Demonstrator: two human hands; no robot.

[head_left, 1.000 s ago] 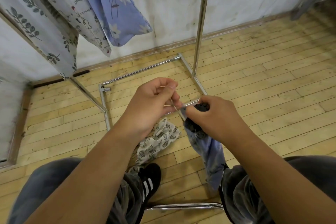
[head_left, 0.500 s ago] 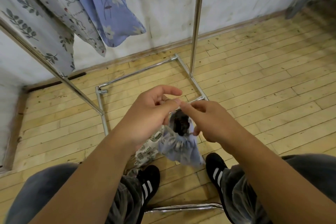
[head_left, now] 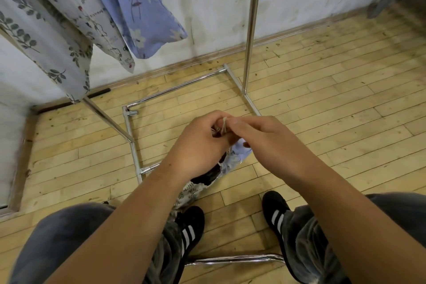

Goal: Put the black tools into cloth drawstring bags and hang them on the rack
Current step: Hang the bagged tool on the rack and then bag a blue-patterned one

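My left hand (head_left: 200, 145) and my right hand (head_left: 258, 134) meet above the floor, both pinching the beige drawstring (head_left: 224, 125) of a small blue cloth bag (head_left: 237, 157). The bag hangs under my hands, mostly hidden by them. A black tool (head_left: 208, 175) shows dark in the bag's mouth below my left hand. A white leaf-print bag (head_left: 190, 191) lies on the floor under it. Filled bags hang on the metal rack (head_left: 252, 30) at the upper left: a blue floral bag (head_left: 138, 11) and a white printed bag (head_left: 69, 14).
The rack's chrome base bars (head_left: 179, 86) frame the wooden floor ahead of me. My knees and black striped shoes (head_left: 189, 230) are at the bottom, with a chrome chair bar (head_left: 235, 258) between them. A white wall runs behind the rack.
My hands have come together and risen slightly. The bag, held out by my right hand a second ago, now hangs bunched beneath both hands with the drawstring pinched between them.
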